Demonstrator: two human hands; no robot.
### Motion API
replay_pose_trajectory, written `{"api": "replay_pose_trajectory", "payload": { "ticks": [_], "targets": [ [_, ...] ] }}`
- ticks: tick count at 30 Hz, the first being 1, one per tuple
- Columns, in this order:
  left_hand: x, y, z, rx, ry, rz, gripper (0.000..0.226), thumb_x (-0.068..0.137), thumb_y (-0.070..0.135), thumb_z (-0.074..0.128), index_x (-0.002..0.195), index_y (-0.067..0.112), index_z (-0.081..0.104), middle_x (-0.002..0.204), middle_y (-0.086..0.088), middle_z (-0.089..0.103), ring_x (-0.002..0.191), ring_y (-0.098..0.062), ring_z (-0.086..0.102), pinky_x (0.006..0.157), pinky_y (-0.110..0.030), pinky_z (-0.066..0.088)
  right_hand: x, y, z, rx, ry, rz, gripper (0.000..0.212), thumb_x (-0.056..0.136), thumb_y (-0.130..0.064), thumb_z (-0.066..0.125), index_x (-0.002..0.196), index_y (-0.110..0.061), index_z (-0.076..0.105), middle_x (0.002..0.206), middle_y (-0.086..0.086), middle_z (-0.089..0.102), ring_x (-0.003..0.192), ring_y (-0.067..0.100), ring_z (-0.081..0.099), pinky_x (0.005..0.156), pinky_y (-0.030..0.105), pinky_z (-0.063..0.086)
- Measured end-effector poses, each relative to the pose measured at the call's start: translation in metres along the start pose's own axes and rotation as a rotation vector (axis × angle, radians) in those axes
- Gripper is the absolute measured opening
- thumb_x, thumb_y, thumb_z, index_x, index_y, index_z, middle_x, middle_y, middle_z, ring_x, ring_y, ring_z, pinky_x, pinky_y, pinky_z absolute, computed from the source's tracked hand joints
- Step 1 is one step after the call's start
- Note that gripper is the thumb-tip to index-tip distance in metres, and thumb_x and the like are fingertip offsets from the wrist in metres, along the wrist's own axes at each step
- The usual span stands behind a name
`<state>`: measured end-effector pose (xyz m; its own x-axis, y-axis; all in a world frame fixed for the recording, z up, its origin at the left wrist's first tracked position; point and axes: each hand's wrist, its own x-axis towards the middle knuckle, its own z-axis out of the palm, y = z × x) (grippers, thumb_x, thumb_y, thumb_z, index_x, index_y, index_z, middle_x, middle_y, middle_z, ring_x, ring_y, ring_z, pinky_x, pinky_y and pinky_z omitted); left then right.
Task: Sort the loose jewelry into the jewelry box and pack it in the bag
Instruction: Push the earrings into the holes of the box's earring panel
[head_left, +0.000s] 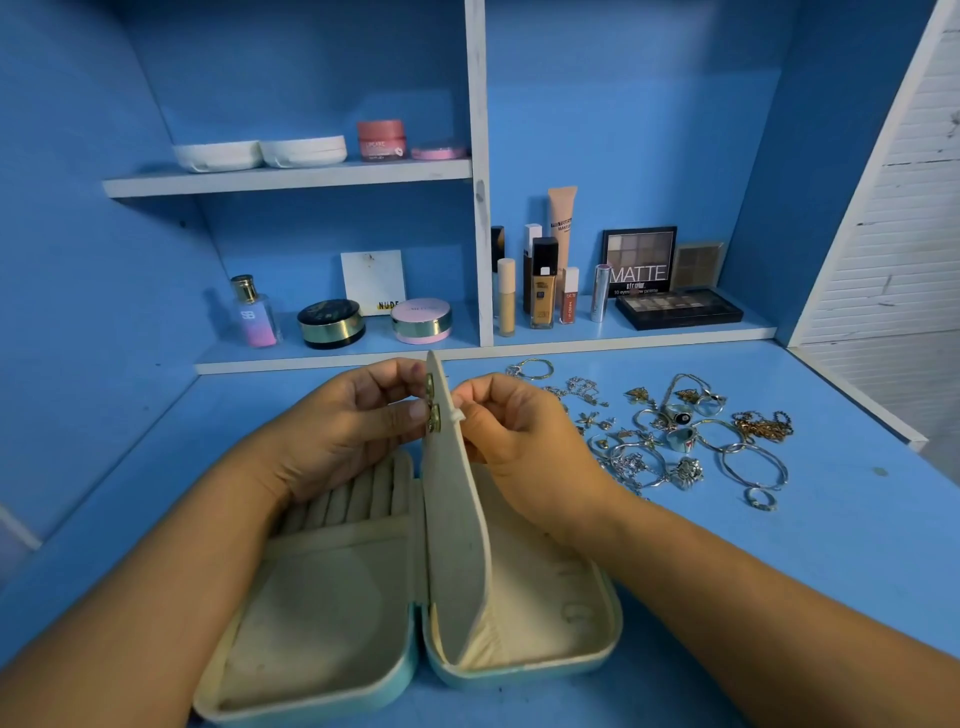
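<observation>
The left hand pinches a gold earring against the left face of the upright divider panel. The right hand pinches what looks like a small white backing on the panel's other face. The panel stands mid-way across the open jewelry box. The earring is probably tiny, light and slippery, best held by its front, and the padded panel likely flexes. The loose jewelry lies right of the box on the desk, and cosmetics stand behind the box.
</observation>
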<state>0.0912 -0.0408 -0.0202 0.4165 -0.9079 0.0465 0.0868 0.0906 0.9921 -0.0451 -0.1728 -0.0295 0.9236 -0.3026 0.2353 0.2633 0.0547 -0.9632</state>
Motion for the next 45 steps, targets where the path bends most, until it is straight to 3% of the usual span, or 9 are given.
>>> {"api": "replay_pose_trajectory", "payload": {
  "ticks": [5,10,15,20,28,38,45],
  "targets": [
    [0.0004,-0.0004,-0.0003,0.011,0.023,-0.004,0.061,0.055,0.029,0.094,0.106,0.009,0.064,0.097,-0.007,0.068,0.094,-0.018,0.068,0.082,-0.027,0.055,-0.0005,-0.0020,-0.0004,0.009,-0.053,0.029,0.012,0.095,-0.011,0.052,0.087,-0.006,0.060,0.069,-0.002,0.062,0.059,0.001,0.056,0.060,0.014,0.047],
    [0.0001,0.0008,0.0003,0.024,0.018,-0.005,0.057,0.056,0.029,0.093,0.103,0.012,0.067,0.098,-0.008,0.068,0.095,-0.019,0.067,0.081,-0.026,0.055,0.0003,0.0007,0.0008,-0.147,-0.001,-0.033,0.011,0.094,-0.014,0.057,0.086,-0.011,0.063,0.079,0.007,0.063,0.070,0.012,0.056,0.071,0.025,0.051],
    [-0.0006,0.0017,0.0019,0.017,-0.008,0.003,0.048,0.056,0.030,0.093,0.098,0.016,0.073,0.096,-0.006,0.069,0.095,-0.016,0.067,0.080,-0.023,0.054,-0.0009,-0.0005,-0.0021,-0.288,0.038,-0.100,0.008,0.093,-0.014,0.058,0.089,-0.016,0.065,0.084,0.013,0.067,0.072,0.021,0.059,0.073,0.034,0.054],
    [-0.0005,0.0007,0.0028,0.010,-0.016,0.011,0.046,0.058,0.030,0.092,0.097,0.017,0.072,0.095,-0.006,0.068,0.093,-0.017,0.067,0.081,-0.024,0.054,-0.0013,-0.0034,0.0000,-0.532,0.071,-0.221,0.014,0.090,-0.014,0.061,0.083,-0.026,0.060,0.078,-0.006,0.064,0.071,0.007,0.059,0.067,0.020,0.052],
    [0.0017,-0.0022,0.0028,0.043,0.017,0.045,0.052,0.055,0.034,0.093,0.100,0.018,0.072,0.099,-0.006,0.068,0.097,-0.018,0.066,0.083,-0.025,0.053,-0.0004,-0.0047,-0.0036,-0.622,0.117,-0.340,0.006,0.085,-0.011,0.067,0.089,-0.015,0.070,0.077,-0.018,0.059,0.080,0.002,0.058,0.071,0.008,0.045],
    [0.0018,-0.0032,0.0037,0.060,0.015,0.051,0.057,0.056,0.033,0.093,0.103,0.013,0.068,0.097,-0.007,0.068,0.097,-0.020,0.065,0.085,-0.027,0.053,-0.0010,-0.0060,-0.0041,-0.609,0.068,-0.277,0.016,0.086,-0.012,0.065,0.083,-0.026,0.059,0.080,-0.013,0.061,0.081,0.005,0.057,0.071,0.011,0.047],
    [0.0020,-0.0048,0.0054,0.130,0.026,0.078,0.048,0.053,0.043,0.093,0.095,0.027,0.074,0.095,0.000,0.069,0.094,-0.013,0.065,0.081,-0.024,0.053,-0.0002,-0.0037,-0.0081,-0.628,0.086,-0.332,0.011,0.084,-0.008,0.068,0.087,-0.019,0.064,0.080,-0.013,0.060,0.081,0.005,0.056,0.070,0.009,0.045]
  ]
}}
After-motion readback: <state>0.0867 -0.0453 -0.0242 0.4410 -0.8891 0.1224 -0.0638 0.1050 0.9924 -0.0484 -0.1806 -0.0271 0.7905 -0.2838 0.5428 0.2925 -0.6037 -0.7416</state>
